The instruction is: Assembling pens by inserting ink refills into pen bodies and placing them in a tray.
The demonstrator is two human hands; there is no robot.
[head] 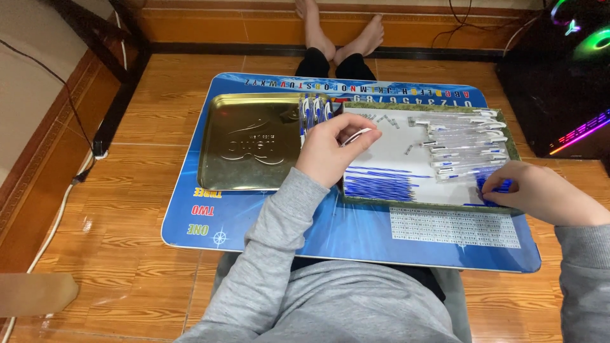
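- The left hand [328, 152] is curled, fingertips pinching a thin clear pen barrel [357, 135] at the left edge of the shallow white-floored tray [389, 159].
- The right hand [540, 192] rests at that tray's near right corner, fingers pressed down on the blue pen caps [494, 185]; whether it pinches one I cannot tell.
- Inside the tray, blue ink refills [379, 183] lie in rows along the near edge, and clear barrels [467, 143] are heaped toward the far right corner.
- A few assembled blue-and-white pens [314, 111] lean on the right rim of the gold metal tray [251, 143], which sits just left of the white one.
- Both trays rest on a blue lap board [330, 232] printed with coloured letters along its far edge, coloured words at its near left corner and a white grid of small print at its near right.
- Around it is an orange wood-pattern floor [152, 267]; a dark computer case [559, 76] with glowing coloured lights stands at the far right.
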